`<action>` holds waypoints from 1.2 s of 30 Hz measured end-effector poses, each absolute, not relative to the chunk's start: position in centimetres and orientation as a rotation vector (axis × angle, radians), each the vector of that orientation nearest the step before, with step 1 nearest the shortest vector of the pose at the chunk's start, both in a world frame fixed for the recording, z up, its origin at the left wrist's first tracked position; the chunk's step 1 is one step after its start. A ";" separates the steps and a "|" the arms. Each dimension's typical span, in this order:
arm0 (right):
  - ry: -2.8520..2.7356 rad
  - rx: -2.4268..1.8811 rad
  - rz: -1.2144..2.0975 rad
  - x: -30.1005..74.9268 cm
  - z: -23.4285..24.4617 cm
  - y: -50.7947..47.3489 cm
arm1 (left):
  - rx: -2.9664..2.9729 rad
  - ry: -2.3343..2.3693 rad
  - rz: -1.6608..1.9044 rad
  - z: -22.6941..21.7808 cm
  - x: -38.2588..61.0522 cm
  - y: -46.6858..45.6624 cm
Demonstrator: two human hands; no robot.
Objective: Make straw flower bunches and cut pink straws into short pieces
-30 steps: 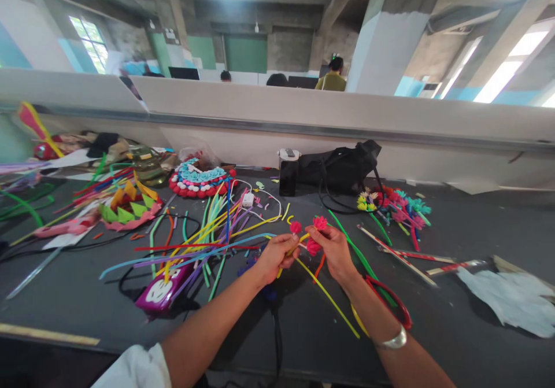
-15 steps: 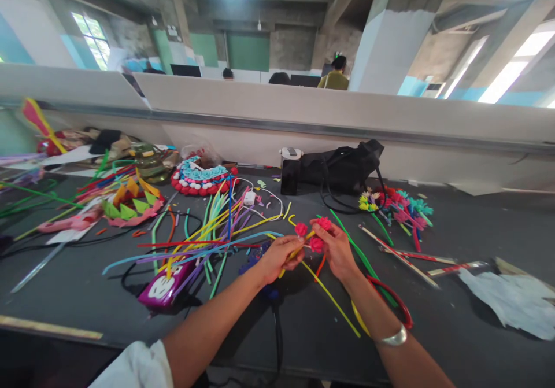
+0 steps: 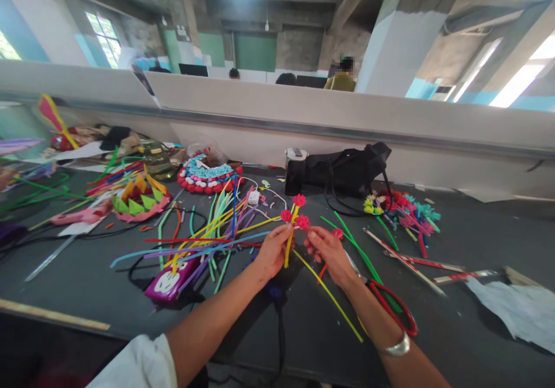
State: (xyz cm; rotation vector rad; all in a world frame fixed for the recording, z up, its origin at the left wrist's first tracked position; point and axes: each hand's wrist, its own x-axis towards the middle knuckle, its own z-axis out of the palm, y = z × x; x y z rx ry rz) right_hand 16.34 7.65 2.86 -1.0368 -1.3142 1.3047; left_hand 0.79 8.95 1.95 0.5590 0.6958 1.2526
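Bright pink flowers (image 3: 302,222) – yellow stem (image 3: 287,255)

Yellow stem (image 3: 287,254) flipped upright

Used to slant off to the right, now it's nearly vertical in the left hand (image 3: 274,253), mid-frame. Right hand (image 3: 328,252) has come off it. Also, another pink flower (image 3: 337,234) now shows right of center, just past that hand.

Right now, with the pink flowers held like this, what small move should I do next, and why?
Perhaps use your right hand to steady the nearest pink flower: this hand is close beside it, while your left hand grips the yellow stem, so the stem would probably not slip.
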 end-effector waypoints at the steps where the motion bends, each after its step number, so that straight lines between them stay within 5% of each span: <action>1: -1.355 -1.042 1.309 16.2 2.8 7.6 | 0.552 0.687 1.253 1.9 0.8 8.9; 12: -1.729 -1.079 1.057 15.3 2.6 7.1 | 0.612 0.682 1.252 2.1 1.0 8.4; 36: -1.492 -1.182 1.054 15.8 2.3 7.6 | 0.732 0.706 1.263 2.7 0.6 8.6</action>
